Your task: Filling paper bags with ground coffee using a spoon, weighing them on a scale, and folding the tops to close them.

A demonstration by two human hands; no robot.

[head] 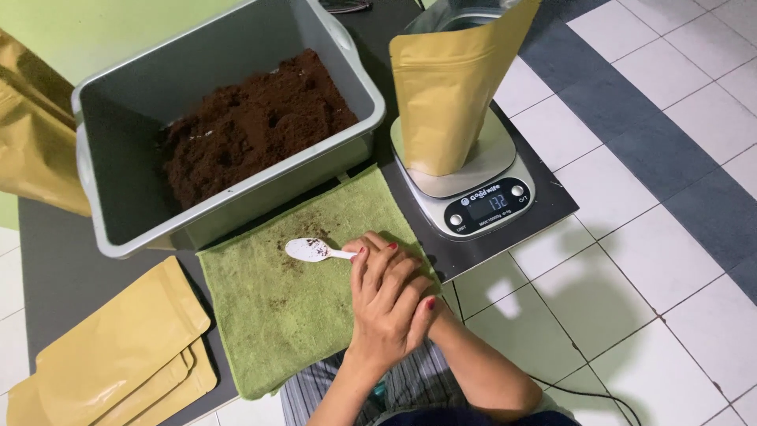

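My left hand (386,315) lies on top of my right hand (432,309), both resting on a green towel (276,315). A small white spoon (307,249) with brown specks sticks out to the left from under the fingers; it appears held by my right hand. Its bowl rests on the towel. Behind the towel stands a grey plastic tub (371,102) with a heap of dark brown powder (252,126). To the right an upright tan pouch (449,95), open at the top, stands on a digital kitchen scale (481,197) whose display is lit.
Several flat tan pouches (126,355) lie stacked at the lower left, and more tan pouches (31,134) lean at the far left. Everything sits on a dark low surface (63,276) over a white and grey tiled floor (670,237). A black cable (599,394) runs at the lower right.
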